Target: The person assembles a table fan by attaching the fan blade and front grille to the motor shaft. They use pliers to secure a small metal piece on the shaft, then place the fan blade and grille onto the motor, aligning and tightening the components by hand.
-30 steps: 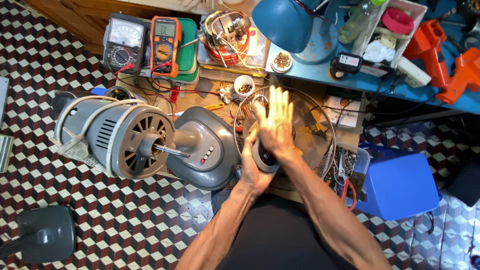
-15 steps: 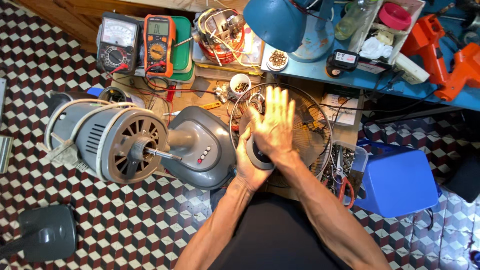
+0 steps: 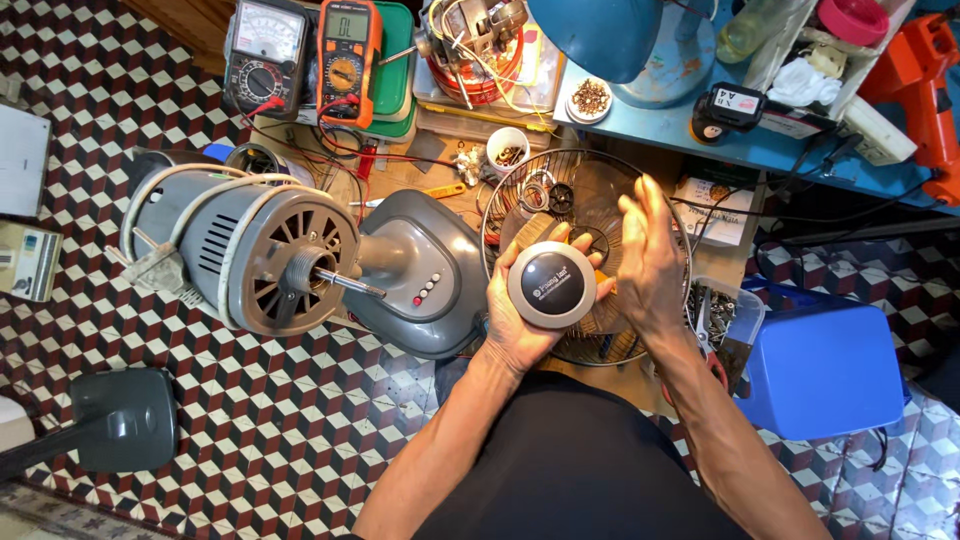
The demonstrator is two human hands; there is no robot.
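Head view: white paper box at two o'clock of the round wire fan guard; left hand grips a glossy dark round cap with pale grey rim at frame centre, over the guard, right hand open, fingers spread, just beside it.

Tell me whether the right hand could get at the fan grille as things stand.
Probably yes. The right hand is open, holds nothing, and hovers directly over the grille. Only the round cap in the left hand sits nearby, beside it and not blocking the way.
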